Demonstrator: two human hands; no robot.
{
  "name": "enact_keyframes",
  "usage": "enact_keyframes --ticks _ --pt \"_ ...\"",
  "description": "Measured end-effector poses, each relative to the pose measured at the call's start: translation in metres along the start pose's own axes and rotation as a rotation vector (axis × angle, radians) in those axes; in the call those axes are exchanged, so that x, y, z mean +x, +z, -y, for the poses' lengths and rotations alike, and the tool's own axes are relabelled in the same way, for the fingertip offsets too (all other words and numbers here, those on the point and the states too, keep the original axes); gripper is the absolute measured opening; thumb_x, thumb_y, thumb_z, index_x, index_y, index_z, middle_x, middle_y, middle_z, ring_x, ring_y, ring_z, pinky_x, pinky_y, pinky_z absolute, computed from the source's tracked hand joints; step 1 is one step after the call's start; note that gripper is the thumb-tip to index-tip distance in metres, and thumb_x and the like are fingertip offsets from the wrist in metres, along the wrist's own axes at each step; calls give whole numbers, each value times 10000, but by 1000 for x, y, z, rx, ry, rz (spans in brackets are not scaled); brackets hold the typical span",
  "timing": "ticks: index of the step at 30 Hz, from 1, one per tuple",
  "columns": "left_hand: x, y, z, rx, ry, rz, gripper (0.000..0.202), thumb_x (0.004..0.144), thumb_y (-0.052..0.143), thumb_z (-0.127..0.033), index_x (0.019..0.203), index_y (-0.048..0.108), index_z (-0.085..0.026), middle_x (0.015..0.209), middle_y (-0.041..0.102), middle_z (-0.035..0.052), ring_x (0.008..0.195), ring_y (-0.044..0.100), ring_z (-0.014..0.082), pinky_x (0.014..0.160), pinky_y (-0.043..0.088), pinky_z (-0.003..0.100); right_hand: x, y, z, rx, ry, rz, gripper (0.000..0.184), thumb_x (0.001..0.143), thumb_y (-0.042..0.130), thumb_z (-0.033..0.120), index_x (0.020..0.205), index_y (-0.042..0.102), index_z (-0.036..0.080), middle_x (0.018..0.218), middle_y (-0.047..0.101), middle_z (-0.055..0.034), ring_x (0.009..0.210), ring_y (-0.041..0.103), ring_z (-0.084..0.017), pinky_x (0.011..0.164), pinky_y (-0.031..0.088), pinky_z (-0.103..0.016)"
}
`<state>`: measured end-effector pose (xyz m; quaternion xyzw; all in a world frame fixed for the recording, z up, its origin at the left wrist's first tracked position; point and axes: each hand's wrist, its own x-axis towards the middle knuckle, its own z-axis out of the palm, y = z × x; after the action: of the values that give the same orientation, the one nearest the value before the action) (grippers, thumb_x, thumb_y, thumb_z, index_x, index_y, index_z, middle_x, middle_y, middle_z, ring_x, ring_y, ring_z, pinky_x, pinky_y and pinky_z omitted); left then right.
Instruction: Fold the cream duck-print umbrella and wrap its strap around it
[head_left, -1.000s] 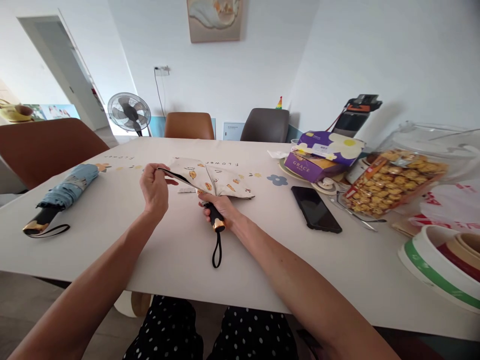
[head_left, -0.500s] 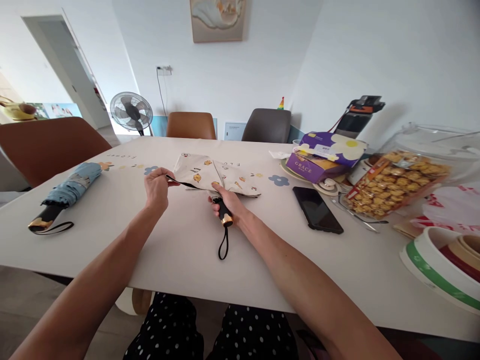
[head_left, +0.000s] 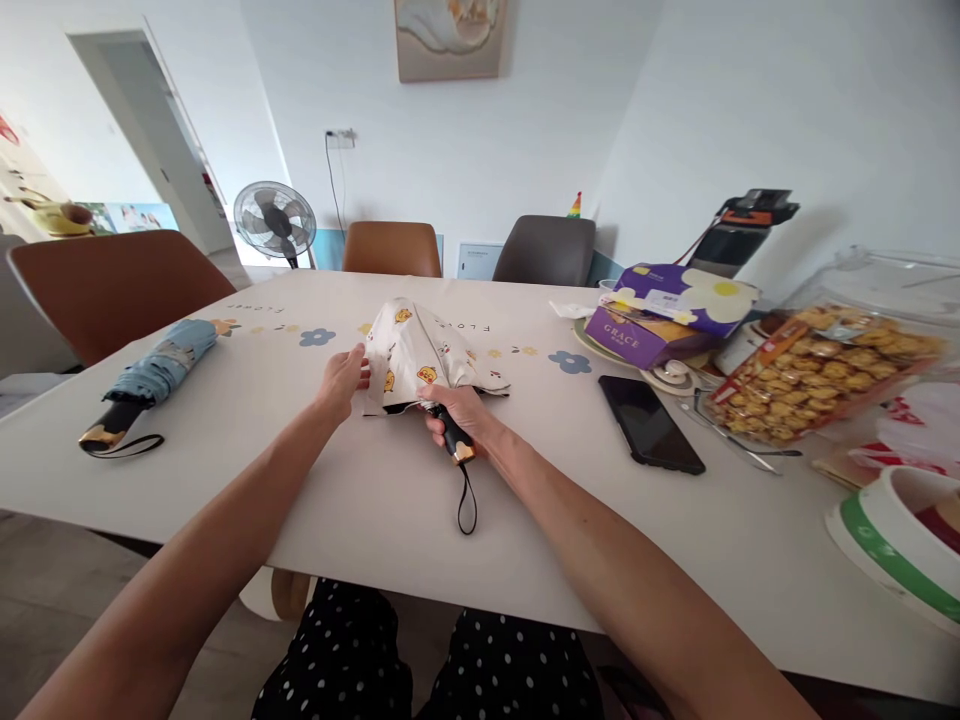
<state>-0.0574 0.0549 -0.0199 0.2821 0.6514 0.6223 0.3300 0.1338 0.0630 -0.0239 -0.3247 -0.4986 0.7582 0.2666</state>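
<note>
A cream umbrella (head_left: 409, 350) with yellow duck prints lies loosely folded on the table, its canopy pointing away from me. My right hand (head_left: 457, 412) is wrapped round it where the canopy meets the black handle, whose gold end and wrist loop stick out toward me. Just left of the canopy is my left hand (head_left: 345, 382), fingers stretched out and holding nothing; whether the fingertips touch the cloth I cannot tell. Farther left lies a blue umbrella (head_left: 165, 362), rolled up, with a black and gold handle.
On the right lie a black phone (head_left: 651, 424) and a pair of glasses (head_left: 739, 440). Behind them are a purple box (head_left: 637, 335), a large jar of snacks (head_left: 832, 370) and a white and green roll (head_left: 892, 545). Chairs and a fan (head_left: 275, 222) stand beyond the white table (head_left: 360, 500).
My left hand has let go of the canopy's edge and opened. The cloth it held out has dropped toward the table on the left side. The right hand keeps its hold.
</note>
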Motion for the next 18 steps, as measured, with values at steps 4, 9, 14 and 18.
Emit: enact_keyframes --ticks 4,9,14,18 --pt "3 -2 0 -22 -132 10 264 759 567 -416 758 547 -153 653 577 50 583 597 170 482 459 268 -3 2 0 10 -10 71 288 697 671 362 643 469 164 405 418 44 340 381 -81 323 369 -210" --pt "1 -4 -4 -140 -99 -18 258 700 637 -403 736 551 -163 655 606 44 560 595 165 514 489 290 -6 5 2 4 -2 87 285 693 675 343 637 457 169 402 410 47 333 364 -80 318 356 -216" --pt "5 -9 -7 -246 35 -125 187 720 606 -323 654 529 -166 663 606 29 551 570 122 534 499 254 -6 6 5 20 -5 24 260 666 688 305 654 472 160 460 424 40 370 380 -75 312 366 -208" --pt "12 -11 -1 -40 11 -90 179 785 484 -290 652 496 -172 637 580 31 547 571 128 541 500 268 -7 5 7 16 1 -29 256 655 679 273 657 443 173 464 421 44 369 379 -74 305 361 -203"
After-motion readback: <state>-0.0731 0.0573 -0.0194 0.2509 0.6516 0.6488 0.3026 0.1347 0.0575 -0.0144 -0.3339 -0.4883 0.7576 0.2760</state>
